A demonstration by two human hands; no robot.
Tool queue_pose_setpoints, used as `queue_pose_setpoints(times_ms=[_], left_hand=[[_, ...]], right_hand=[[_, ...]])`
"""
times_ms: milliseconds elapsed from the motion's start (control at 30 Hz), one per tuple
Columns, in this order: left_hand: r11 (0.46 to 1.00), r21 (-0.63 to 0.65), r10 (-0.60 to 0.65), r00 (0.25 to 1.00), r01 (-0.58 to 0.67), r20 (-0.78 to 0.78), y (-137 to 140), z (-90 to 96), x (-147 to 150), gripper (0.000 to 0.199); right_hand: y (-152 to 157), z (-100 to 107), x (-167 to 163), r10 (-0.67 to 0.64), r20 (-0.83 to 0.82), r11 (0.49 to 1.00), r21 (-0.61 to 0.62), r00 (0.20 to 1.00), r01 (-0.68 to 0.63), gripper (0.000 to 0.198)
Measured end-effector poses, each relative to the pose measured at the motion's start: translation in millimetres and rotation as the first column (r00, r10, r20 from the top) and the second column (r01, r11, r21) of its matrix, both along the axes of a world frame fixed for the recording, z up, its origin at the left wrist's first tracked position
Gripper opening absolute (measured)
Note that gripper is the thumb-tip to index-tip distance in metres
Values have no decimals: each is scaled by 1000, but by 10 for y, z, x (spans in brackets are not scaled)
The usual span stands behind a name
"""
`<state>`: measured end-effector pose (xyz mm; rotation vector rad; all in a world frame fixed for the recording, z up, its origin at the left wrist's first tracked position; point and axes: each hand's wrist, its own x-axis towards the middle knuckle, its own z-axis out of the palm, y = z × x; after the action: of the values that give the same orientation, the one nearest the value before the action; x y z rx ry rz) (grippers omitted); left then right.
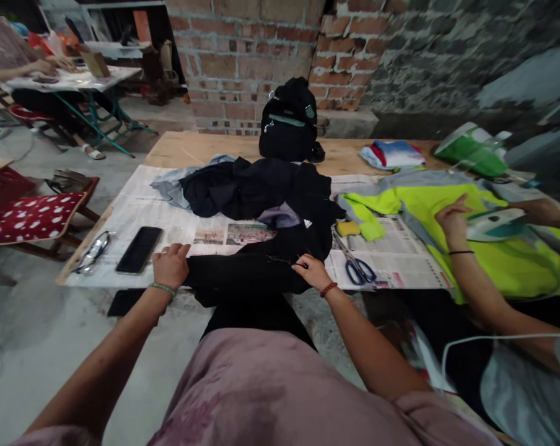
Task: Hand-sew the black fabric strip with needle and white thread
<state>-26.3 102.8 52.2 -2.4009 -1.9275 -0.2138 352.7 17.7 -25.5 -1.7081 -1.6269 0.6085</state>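
A black garment [247, 272] lies stretched along the front edge of the table, part of it hanging over. My left hand [171, 266] is closed on its left end. At its right part my right hand [310, 271] pinches the dark cloth with thumb and finger; a fine pale thread seems to run along the fabric there, and whether a needle is held is too small to tell. Blue-handled scissors [360, 271] lie just right of my right hand, below a yellow sponge-like block [348, 228]. A black phone [139, 249] rests left of my left hand.
Dark clothes [243, 186] are heaped behind the garment, before a black backpack [289, 124]. Newspaper [135, 198] covers the table. At right, a co-worker's hands work with an iron [494, 224] on a neon-yellow garment [447, 214]. Glasses [94, 251] lie at the left.
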Motion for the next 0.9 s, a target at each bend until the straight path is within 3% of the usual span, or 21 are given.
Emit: queue_pose_setpoints(times_ms=[100,167,267,400,567,700,900], left_hand=[[971,113,-228,957,210,178,-31,43,236,27],[910,109,-411,846,399,338,-19,53,443,22],[818,28,-533,740,575,411,9,17,784,20],[790,-142,-527,779,596,339,29,-46,1138,20],[772,-287,-487,818,567,306,37,0,1249,18],[748,-265,-524,787,608,327,8,80,1213,10],[754,-158,-534,736,637,417,49,92,1277,9]], right_hand=[[-4,-36,12,5,-29,1000,14,1000,-5,20],[-4,-61,20,0,-55,1000,24,998,1,20],[-4,-75,25,-3,-83,1000,28,997,5,20],[-2,-46,20,-4,-97,1000,16,995,6,18],[-3,-17,15,-5,-101,1000,19,995,6,16],[-11,0,8,-15,-133,1000,6,991,15,16],[-15,2,8,-10,-133,1000,10,991,12,17]])
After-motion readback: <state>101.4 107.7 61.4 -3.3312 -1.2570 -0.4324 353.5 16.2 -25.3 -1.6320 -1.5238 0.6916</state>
